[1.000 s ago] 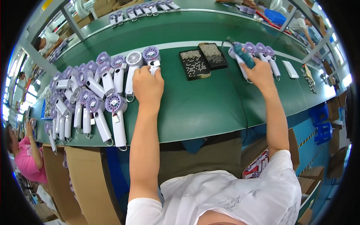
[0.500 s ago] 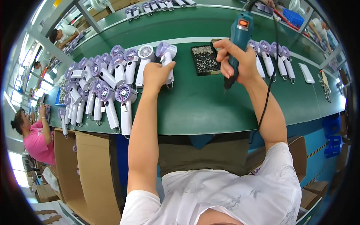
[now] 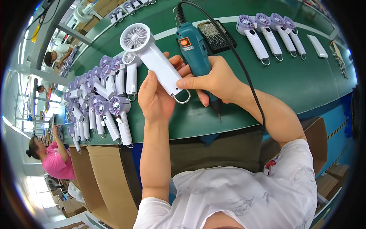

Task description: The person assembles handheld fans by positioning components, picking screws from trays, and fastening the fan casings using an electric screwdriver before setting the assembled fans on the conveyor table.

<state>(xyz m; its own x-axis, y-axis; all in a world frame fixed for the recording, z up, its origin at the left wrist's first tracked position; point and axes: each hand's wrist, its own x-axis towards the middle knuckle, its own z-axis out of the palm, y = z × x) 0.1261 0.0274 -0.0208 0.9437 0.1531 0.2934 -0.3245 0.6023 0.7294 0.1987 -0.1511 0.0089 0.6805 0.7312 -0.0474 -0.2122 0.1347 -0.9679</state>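
A white handheld fan (image 3: 161,65) lies tilted in my left hand (image 3: 155,100), its round grille up and to the left and its wire loop toward me. My right hand (image 3: 219,82) is closed around a teal electric screwdriver (image 3: 195,51), whose dark tip points down over the table. The right thumb reaches across to the fan's handle near the loop end. Part of the left fingers is hidden behind the fan. Beyond the screwdriver sits a black tray of small screws (image 3: 215,35).
Several purple-and-white fans (image 3: 110,86) crowd the green table (image 3: 183,124) on the left; a row of more fans (image 3: 257,45) lies right, beside a white panel (image 3: 317,45). The screwdriver's cord (image 3: 244,65) loops over my right forearm. An opened cardboard box (image 3: 108,179) stands below left.
My left hand has lifted a fan off the table and brought it toward the middle, turned grille up. My right hand has come left and lower with the screwdriver, meeting the fan's handle.
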